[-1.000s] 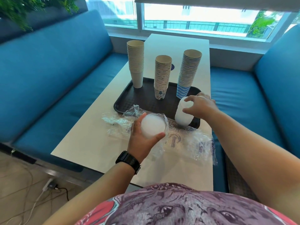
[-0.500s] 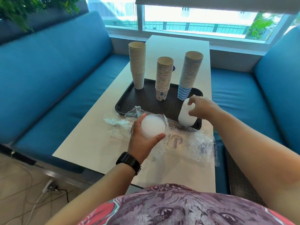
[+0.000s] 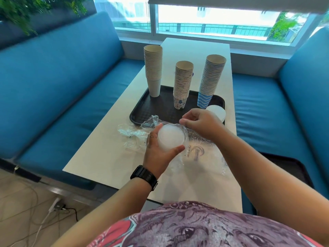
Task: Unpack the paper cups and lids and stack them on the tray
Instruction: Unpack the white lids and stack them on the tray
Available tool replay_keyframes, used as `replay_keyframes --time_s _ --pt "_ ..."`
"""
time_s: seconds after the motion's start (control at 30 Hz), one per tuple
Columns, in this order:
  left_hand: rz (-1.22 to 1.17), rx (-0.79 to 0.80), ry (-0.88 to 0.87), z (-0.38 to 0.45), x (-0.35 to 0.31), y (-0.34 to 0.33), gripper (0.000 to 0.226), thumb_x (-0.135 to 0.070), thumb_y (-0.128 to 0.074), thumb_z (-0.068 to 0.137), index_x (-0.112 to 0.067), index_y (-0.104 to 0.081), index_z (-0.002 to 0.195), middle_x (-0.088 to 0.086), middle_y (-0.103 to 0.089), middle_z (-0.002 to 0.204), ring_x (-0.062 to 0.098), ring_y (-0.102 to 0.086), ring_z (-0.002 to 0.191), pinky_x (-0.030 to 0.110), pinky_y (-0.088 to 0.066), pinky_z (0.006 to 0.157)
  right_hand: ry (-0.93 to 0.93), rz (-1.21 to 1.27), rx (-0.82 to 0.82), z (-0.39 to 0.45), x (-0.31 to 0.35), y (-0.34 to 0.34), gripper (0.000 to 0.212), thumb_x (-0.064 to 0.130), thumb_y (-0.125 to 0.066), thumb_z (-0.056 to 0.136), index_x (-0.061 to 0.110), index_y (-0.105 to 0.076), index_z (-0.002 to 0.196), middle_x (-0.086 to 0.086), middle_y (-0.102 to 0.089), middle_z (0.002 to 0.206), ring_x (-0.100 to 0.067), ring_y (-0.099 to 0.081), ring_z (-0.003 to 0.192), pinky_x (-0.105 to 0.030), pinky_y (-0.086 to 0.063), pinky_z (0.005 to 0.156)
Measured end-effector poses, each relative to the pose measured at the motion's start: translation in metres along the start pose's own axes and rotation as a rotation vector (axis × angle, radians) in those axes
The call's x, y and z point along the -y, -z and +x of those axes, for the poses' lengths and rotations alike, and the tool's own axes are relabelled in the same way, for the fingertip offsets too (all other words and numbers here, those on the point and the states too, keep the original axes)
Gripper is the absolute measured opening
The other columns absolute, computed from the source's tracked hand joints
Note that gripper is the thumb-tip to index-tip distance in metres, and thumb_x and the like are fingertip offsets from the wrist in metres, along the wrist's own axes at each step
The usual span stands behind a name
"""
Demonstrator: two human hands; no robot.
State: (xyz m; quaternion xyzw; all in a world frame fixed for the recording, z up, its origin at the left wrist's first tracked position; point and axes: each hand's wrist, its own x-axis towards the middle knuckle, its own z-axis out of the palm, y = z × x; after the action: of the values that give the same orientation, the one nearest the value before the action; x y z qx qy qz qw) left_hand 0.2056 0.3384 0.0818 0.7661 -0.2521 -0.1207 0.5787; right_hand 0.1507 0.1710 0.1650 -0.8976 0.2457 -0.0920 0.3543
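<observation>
Since the earlier frame, the right hand point(image 3: 201, 124) has left the white lid stack point(image 3: 216, 113) standing on the tray's corner at 3 o'clock and come back to the wrapped lids; the left hand's grip looks unchanged. That left hand point(image 3: 160, 150) curls thumb and fingers around the bagged lid stack point(image 3: 171, 139), holding it over the tabletop point(image 3: 99, 150) with its round top facing the camera. The right hand sits at 1 o'clock of that stack, fingertips bent and pinching the clear plastic bag point(image 3: 185, 132) at its rim. More crumpled wrapping point(image 3: 131, 132) lies at 9 o'clock of the held stack, and a printed empty sleeve point(image 3: 204, 154) spreads flat at 4 o'clock. Beyond the hands, at 12 o'clock, the black tray point(image 3: 142, 111) carries three upright cup stacks: plain white cups point(image 3: 153, 70) at its far left, tree-print cups point(image 3: 183, 84) in the middle, blue wavy-striped cups point(image 3: 211, 79) on the right. A black watch point(image 3: 145, 176) bands the left wrist. Blue benches point(image 3: 62, 82) flank the tabletop.
</observation>
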Motion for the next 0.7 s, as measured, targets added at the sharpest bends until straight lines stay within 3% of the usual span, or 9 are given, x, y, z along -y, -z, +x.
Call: replay_keyframes --time_s 0.2,0.37,0.5,0.7 --pt "-0.009 0.021 -0.018 -0.001 -0.002 0.005 0.085 -0.066 -0.077 0.049 -0.065 -0.03 0.12 -0.007 -0.041 0.138 0.018 -0.046 0.128 0.039 -0.046 0.106 -0.25 0.365 0.127 -0.002 0.001 -0.014 0.012 0.021 -0.067 0.09 0.011 -0.069 0.086 -0.007 -0.066 0.078 -0.016 -0.06 0.068 -0.027 -0.053 0.064" --pt "-0.056 0.015 -0.046 -0.001 -0.002 0.01 0.086 -0.041 -0.092 0.061 -0.056 -0.034 0.123 -0.006 -0.041 0.137 0.017 -0.048 0.124 0.039 -0.049 0.104 -0.37 0.44 0.15 -0.001 -0.001 -0.023 0.013 0.02 -0.062 0.094 0.011 -0.066 0.086 -0.011 -0.066 0.082 -0.021 -0.06 0.073 -0.031 -0.053 0.065" --pt "-0.064 -0.01 -0.055 -0.001 -0.006 0.012 0.091 -0.063 -0.078 0.05 -0.049 -0.035 0.129 -0.012 -0.039 0.137 0.015 -0.047 0.126 0.034 -0.048 0.104 -0.452 0.529 0.154 -0.004 -0.005 -0.035 0.008 0.016 -0.066 0.091 0.011 -0.066 0.084 -0.014 -0.068 0.089 -0.025 -0.059 0.078 -0.033 -0.054 0.066" --pt "-0.022 -0.015 -0.05 0.003 0.001 0.016 0.085 -0.062 -0.081 0.052 -0.054 -0.036 0.124 -0.01 -0.041 0.136 0.015 -0.047 0.126 0.039 -0.047 0.105 -0.382 0.484 0.122 -0.008 -0.005 -0.034 0.007 0.012 -0.063 0.092 0.012 -0.068 0.087 -0.013 -0.066 0.085 -0.023 -0.057 0.075 -0.032 -0.054 0.069"
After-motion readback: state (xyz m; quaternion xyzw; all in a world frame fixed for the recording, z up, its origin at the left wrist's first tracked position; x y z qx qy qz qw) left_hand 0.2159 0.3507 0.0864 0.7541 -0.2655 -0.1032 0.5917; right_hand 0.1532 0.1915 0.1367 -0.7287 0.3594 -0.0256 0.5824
